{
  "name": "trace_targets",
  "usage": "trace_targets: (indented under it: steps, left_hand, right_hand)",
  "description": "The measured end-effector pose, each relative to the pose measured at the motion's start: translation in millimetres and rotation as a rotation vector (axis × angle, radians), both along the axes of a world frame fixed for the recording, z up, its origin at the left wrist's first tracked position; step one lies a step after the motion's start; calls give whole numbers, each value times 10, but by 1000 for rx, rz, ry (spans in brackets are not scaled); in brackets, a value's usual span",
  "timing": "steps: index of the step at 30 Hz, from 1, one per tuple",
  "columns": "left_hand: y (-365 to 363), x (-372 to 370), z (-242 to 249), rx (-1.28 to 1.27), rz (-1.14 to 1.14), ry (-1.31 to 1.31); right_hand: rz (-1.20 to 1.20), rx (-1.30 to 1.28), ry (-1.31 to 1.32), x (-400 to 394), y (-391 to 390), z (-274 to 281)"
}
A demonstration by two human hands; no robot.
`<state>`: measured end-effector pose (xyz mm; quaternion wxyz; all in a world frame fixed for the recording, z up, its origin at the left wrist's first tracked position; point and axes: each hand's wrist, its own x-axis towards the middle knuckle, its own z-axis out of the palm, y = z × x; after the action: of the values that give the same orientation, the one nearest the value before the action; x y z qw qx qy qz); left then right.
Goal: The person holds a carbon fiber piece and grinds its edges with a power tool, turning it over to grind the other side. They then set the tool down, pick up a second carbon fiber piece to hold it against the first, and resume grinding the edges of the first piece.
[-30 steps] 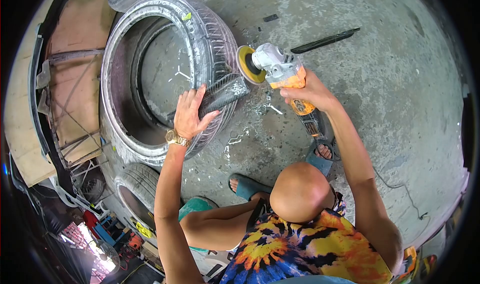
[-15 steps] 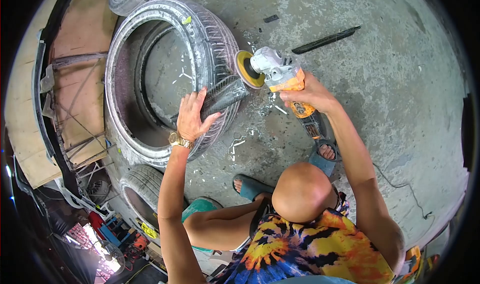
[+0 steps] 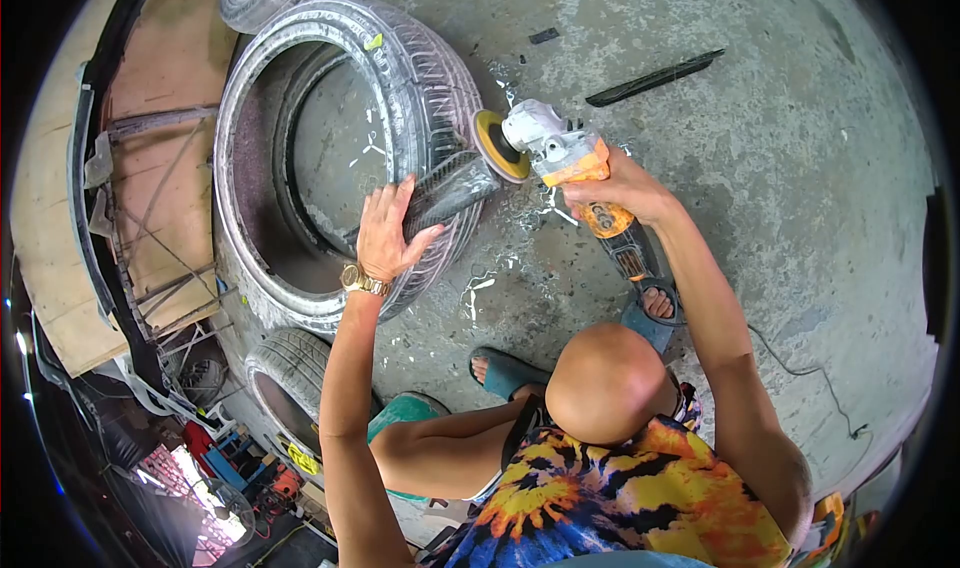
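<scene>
Black, the textured strip lies against the tire beside your left hand, fingers flat, thumb spread; your right hand's fingers wrap the angle grinder. Better to brace the strip firmly, those left fingers well clear of the yellow disc.

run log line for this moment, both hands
left hand: on dark piece over tire | right hand: gripping grinder | disc: at dark piece's end
</scene>
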<state>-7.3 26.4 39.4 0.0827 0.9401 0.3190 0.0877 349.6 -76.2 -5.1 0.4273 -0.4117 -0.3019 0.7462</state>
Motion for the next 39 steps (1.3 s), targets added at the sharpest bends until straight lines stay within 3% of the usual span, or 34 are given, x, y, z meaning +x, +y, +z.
trace_targets:
  steps: [8,21,27,29,39]
  left_hand:
    - [5,7,23,-1,-10,0]
    - [0,23,28,10,-4,-8]
    - [-113,153,60,166,-14,208]
    - [-104,149,26,190,-4,175]
    - [-108,162,22,242,-68,110]
  right_hand:
    - [4,-65,148,-20,32,-204]
    - [40,-16,161,-30,56,-198]
    - [50,-245,279,206,-231,-371]
    - [93,-389,476,341,-430,-407]
    - [173,-427,361,317,-546,-253]
